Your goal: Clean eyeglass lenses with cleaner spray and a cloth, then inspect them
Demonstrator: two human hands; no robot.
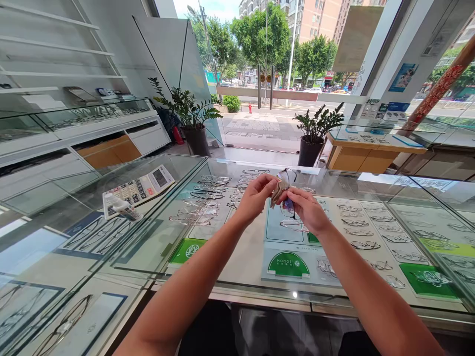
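Both hands are raised over the glass display counter, close together. My left hand point(260, 194) has its fingers closed on a small brownish cloth point(276, 194). Close by on the right, my right hand point(305, 206) pinches a pair of thin dark-framed glasses point(288, 174). One lens is up beside the cloth, and the other hangs below the right fingers with a bluish tint. The cloth touches the glasses between the two hands. Part of the frame is hidden behind the fingers.
Rows of glasses point(365, 245) lie under the glass counter top point(237, 284). A calculator point(139, 190) and a small white bottle point(124, 207) stand on the glass at left. Beyond the counter are two potted plants point(196, 141) point(310, 151) and a glass door.
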